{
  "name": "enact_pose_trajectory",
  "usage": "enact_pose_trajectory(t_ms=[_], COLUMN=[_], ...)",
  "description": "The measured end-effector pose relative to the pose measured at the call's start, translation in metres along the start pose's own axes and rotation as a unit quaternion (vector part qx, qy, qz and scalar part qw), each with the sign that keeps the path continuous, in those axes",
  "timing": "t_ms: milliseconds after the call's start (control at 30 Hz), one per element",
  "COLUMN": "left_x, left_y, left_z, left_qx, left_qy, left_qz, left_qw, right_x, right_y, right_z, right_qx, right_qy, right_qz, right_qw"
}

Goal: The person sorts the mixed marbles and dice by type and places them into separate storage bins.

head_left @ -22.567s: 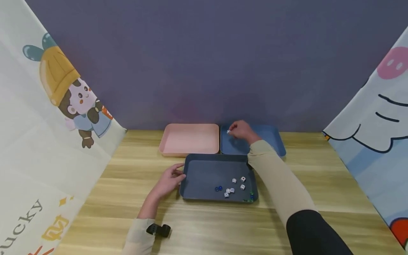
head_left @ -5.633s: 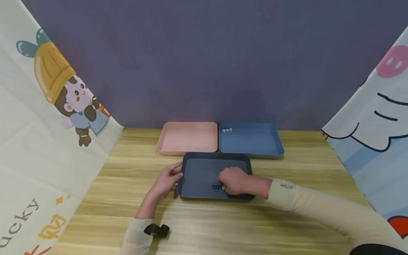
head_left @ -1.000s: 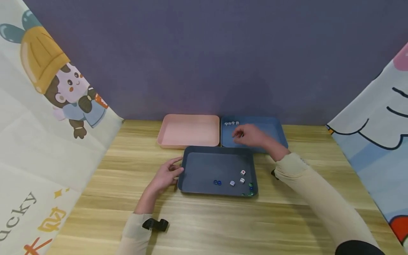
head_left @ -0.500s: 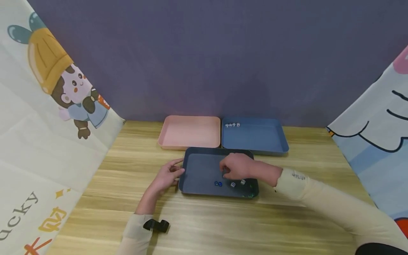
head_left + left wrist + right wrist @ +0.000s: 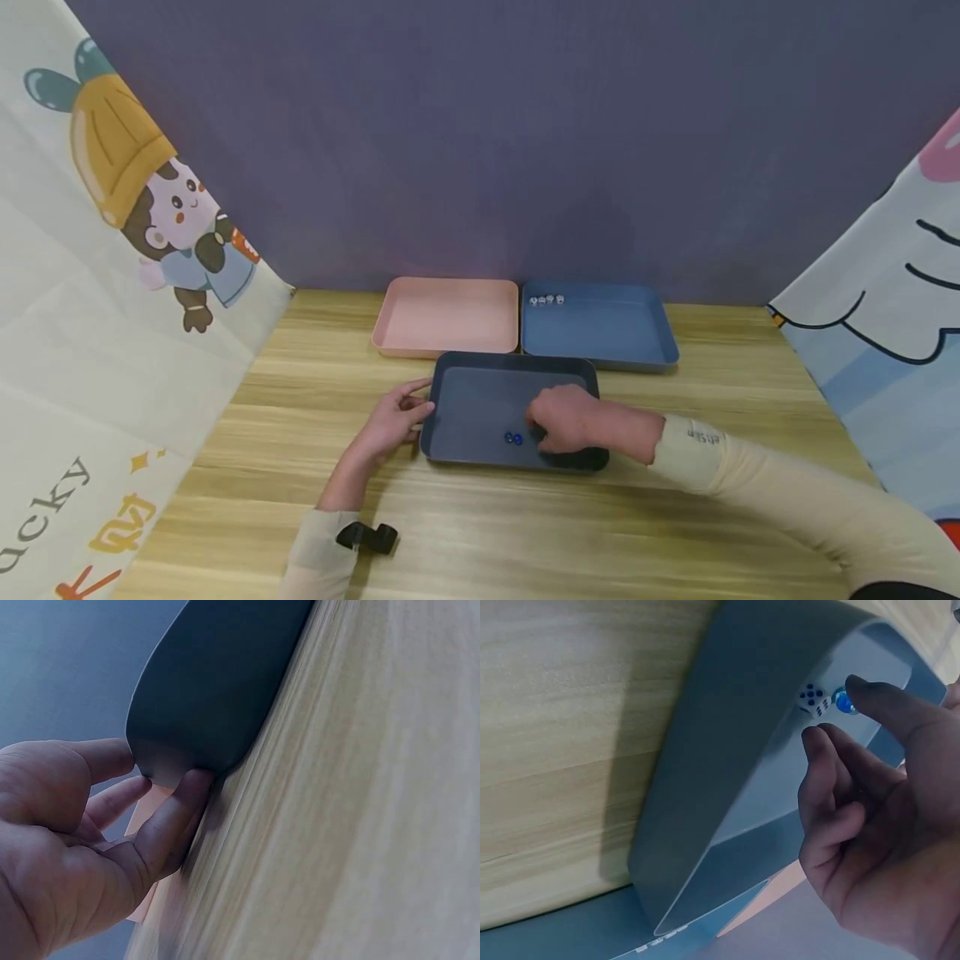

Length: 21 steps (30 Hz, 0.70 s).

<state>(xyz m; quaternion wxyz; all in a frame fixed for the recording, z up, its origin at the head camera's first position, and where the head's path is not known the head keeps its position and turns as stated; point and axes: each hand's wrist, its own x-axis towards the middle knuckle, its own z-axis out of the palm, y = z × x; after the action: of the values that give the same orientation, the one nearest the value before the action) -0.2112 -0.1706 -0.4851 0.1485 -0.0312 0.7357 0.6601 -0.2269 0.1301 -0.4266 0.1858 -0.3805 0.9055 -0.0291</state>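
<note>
My left hand (image 5: 392,423) rests at the left end of the dark grey tray (image 5: 468,396). In the left wrist view its fingertips touch the tray's end wall (image 5: 202,690). Over the right half of that tray, my right hand (image 5: 573,421) reaches down. The right wrist view shows a white die (image 5: 813,701) in the gap between its thumb and fingers, with a blue glass bead (image 5: 845,700) close by. Two blue beads (image 5: 513,438) lie left of the hand. The hand hides the tray's right part.
A blue tray (image 5: 600,333) stands behind on the right, with a row of several white dice (image 5: 546,300) along its back left. Beside it is a pink tray (image 5: 450,317). The wooden table (image 5: 480,533) meets a dark purple backdrop (image 5: 465,150).
My right hand has moved from over the blue tray down into the dark tray. Since the oldest frame, a row of dice has formed in the blue tray. My left hand keeps its place.
</note>
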Motion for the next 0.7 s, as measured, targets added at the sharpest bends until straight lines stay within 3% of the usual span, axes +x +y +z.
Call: enact_pose_trajectory(t_ms=[300,700], left_x=[0.001,0.0], left_y=[0.0,-0.001], left_z=[0.0,0.002], left_qx=[0.009,0.015], left_qy=[0.003,0.014], left_qz=[0.003,-0.002], left_qw=[1.0,0.9998], right_x=[-0.002,-0.001], right_y=[0.001,0.001], right_z=[0.007,0.005], right_qx=[-0.021,-0.021], right_qy=[0.003,0.015], right_qz=[0.009,-0.014], right_qw=[0.9997,0.9996])
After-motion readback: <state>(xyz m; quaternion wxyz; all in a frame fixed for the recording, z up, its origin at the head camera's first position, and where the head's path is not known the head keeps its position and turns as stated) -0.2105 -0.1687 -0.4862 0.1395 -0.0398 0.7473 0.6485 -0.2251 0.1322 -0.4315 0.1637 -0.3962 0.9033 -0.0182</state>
